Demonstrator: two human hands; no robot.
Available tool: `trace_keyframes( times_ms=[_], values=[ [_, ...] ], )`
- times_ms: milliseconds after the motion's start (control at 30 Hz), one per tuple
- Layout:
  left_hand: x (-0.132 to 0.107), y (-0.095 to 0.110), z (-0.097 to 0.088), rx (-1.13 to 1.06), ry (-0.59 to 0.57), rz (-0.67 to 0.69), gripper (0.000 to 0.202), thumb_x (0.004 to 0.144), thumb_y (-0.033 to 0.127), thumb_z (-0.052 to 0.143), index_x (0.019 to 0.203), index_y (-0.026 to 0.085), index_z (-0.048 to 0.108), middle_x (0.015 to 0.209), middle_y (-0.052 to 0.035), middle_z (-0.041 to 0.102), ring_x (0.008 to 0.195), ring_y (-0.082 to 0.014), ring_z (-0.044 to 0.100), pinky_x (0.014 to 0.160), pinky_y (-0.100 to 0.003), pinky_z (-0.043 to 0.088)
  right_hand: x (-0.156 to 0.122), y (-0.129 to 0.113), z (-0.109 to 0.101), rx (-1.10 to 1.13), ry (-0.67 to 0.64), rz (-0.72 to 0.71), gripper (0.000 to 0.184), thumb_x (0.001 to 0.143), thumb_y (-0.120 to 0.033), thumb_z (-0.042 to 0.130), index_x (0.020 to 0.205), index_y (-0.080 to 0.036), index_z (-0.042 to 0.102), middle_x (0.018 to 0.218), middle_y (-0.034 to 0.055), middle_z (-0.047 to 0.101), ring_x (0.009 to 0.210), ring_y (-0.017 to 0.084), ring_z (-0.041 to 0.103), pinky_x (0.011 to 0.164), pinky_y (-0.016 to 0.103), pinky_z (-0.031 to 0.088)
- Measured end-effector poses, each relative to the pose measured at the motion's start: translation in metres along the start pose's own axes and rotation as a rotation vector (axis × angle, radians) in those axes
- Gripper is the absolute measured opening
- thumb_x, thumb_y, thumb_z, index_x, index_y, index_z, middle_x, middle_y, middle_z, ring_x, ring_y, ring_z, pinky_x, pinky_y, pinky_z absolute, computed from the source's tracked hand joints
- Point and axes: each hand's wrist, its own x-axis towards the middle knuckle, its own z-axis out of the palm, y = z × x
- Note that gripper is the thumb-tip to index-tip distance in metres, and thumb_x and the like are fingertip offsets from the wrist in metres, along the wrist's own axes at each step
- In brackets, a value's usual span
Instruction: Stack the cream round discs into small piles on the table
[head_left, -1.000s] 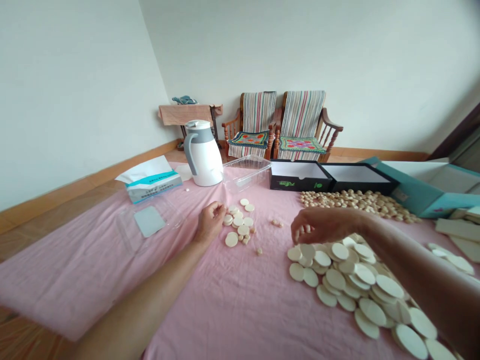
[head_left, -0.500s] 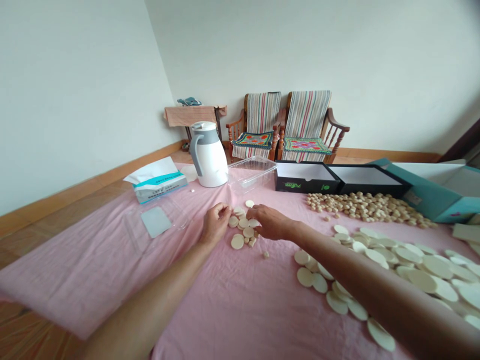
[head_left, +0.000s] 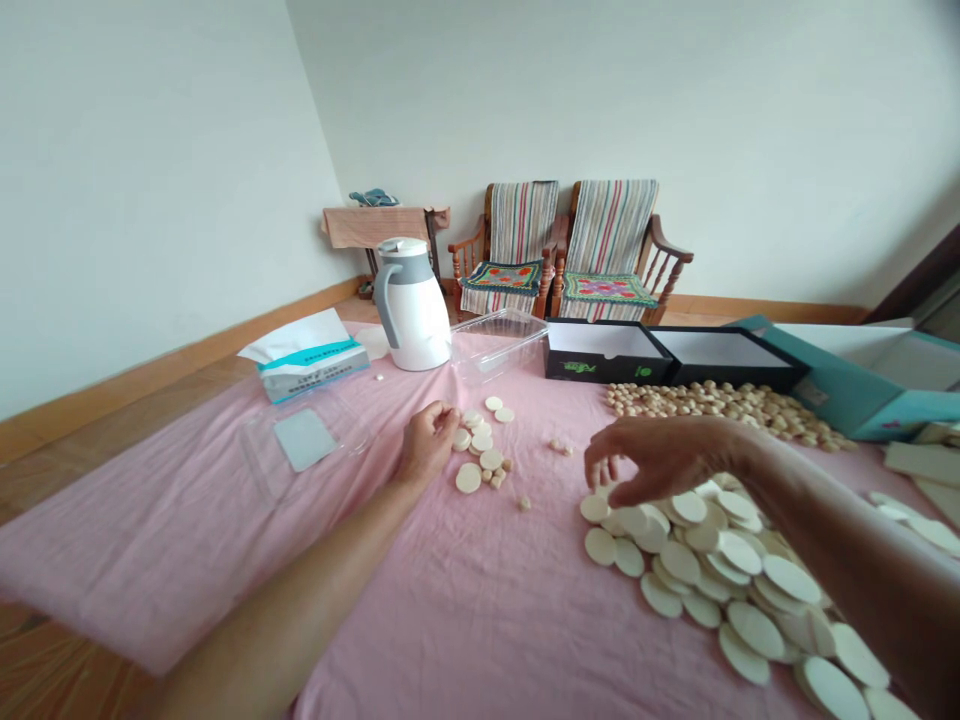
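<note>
My left hand [head_left: 429, 438] rests at the left edge of a small group of pale round discs [head_left: 482, 441], its fingertips pinched together. What they hold, if anything, is hidden. Beside the discs sit a few little wooden beads [head_left: 495, 474]. My right hand [head_left: 652, 460] hovers over the near-left edge of a large heap of flat pale discs [head_left: 739, 555]. Its fingers curve downward, apart from the thumb, and nothing shows between them. Some small pale bits [head_left: 559, 447] lie on the pink cloth [head_left: 450, 600] between the two hands.
Behind the heap spreads a pile of round wooden beads [head_left: 720, 402]. Black open boxes [head_left: 607, 352], a teal box [head_left: 870, 380], a clear plastic tray [head_left: 501, 345] and a white jug [head_left: 415, 315] line the far side. A tissue pack [head_left: 307, 355] and a clear lid [head_left: 304, 440] lie left.
My right hand has moved right, from the small group of discs to the large heap. My left hand has stayed by the small group, still pinched.
</note>
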Motion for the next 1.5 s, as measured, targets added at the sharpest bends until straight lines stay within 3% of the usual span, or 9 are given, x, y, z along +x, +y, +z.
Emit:
trace_keyframes(
  times_ms=[200,367,600,733,900,1067,1133,1300,1500],
  values=[
    [0.000,0.000,-0.003,0.006,0.000,0.003,0.027,0.082,0.037,0.048,0.070,0.016,0.059,0.068,-0.0011,0.064,0.066,-0.0144,0.059,0.060,-0.022,0.042,0.068,-0.034,0.026,-0.140,0.450,-0.065,0.026,0.075,-0.021,0.054,0.099,-0.014,0.061,0.096,0.0094,0.065,0.088,0.018,0.060,0.076,0.028,0.044],
    [-0.001,-0.001,-0.004,-0.012,-0.005,0.025,0.027,0.082,0.037,0.048,0.069,0.016,0.059,0.069,-0.0007,0.065,0.066,-0.0139,0.059,0.062,-0.022,0.042,0.103,-0.056,0.040,-0.365,0.445,-0.006,0.022,0.073,-0.022,0.054,0.094,-0.016,0.058,0.097,0.0111,0.062,0.085,0.022,0.060,0.069,0.031,0.044],
    [-0.002,0.005,-0.004,-0.017,-0.011,0.022,0.027,0.082,0.037,0.048,0.068,0.016,0.059,0.067,-0.0008,0.064,0.065,-0.0141,0.059,0.061,-0.022,0.042,0.112,-0.052,0.042,-0.295,0.418,0.103,0.026,0.074,-0.028,0.054,0.098,-0.017,0.053,0.093,0.0109,0.064,0.083,0.024,0.061,0.066,0.031,0.043],
    [-0.002,0.005,-0.005,-0.023,-0.014,0.007,0.027,0.081,0.038,0.049,0.067,0.016,0.059,0.067,-0.0009,0.064,0.065,-0.0140,0.058,0.062,-0.022,0.042,0.115,-0.051,0.044,-0.265,0.469,0.102,0.024,0.075,-0.026,0.053,0.097,-0.016,0.054,0.092,0.0113,0.064,0.082,0.023,0.061,0.067,0.031,0.042],
    [-0.001,0.000,-0.005,-0.005,-0.014,-0.006,0.027,0.082,0.037,0.047,0.070,0.016,0.059,0.069,-0.0013,0.065,0.067,-0.0144,0.059,0.061,-0.022,0.042,0.073,-0.037,0.031,-0.128,0.477,-0.062,0.022,0.074,-0.018,0.052,0.095,-0.017,0.057,0.092,0.0074,0.063,0.082,0.017,0.058,0.073,0.027,0.042],
    [-0.001,0.000,-0.001,-0.012,-0.013,-0.003,0.026,0.080,0.037,0.049,0.070,0.015,0.060,0.070,-0.0019,0.065,0.068,-0.0149,0.059,0.063,-0.023,0.042,0.007,-0.015,0.008,-0.049,0.058,-0.032,0.023,0.069,-0.023,0.061,0.092,-0.021,0.063,0.089,0.0030,0.065,0.080,0.016,0.060,0.071,0.027,0.044],
    [-0.001,0.001,0.000,-0.018,-0.010,-0.002,0.026,0.080,0.037,0.049,0.070,0.015,0.060,0.070,-0.0020,0.066,0.068,-0.0148,0.059,0.063,-0.022,0.043,0.002,-0.013,0.005,-0.023,0.061,-0.028,0.023,0.069,-0.024,0.061,0.092,-0.020,0.064,0.089,0.0028,0.066,0.079,0.016,0.060,0.071,0.026,0.044],
    [-0.001,0.002,-0.001,-0.019,-0.009,0.000,0.027,0.080,0.038,0.049,0.069,0.015,0.060,0.066,-0.0013,0.064,0.065,-0.0144,0.058,0.059,-0.022,0.042,0.054,-0.032,0.024,-0.048,0.426,0.033,0.023,0.073,-0.022,0.055,0.094,-0.017,0.063,0.092,0.0058,0.067,0.081,0.017,0.060,0.071,0.026,0.045],
    [0.000,-0.001,-0.005,-0.042,-0.031,-0.005,0.029,0.081,0.039,0.049,0.070,0.016,0.061,0.069,-0.0021,0.066,0.066,-0.0147,0.060,0.061,-0.022,0.044,0.111,-0.063,0.045,-0.260,0.482,0.266,0.028,0.076,-0.033,0.049,0.093,-0.015,0.062,0.093,0.0145,0.066,0.083,0.027,0.062,0.066,0.035,0.046]
  ],
)
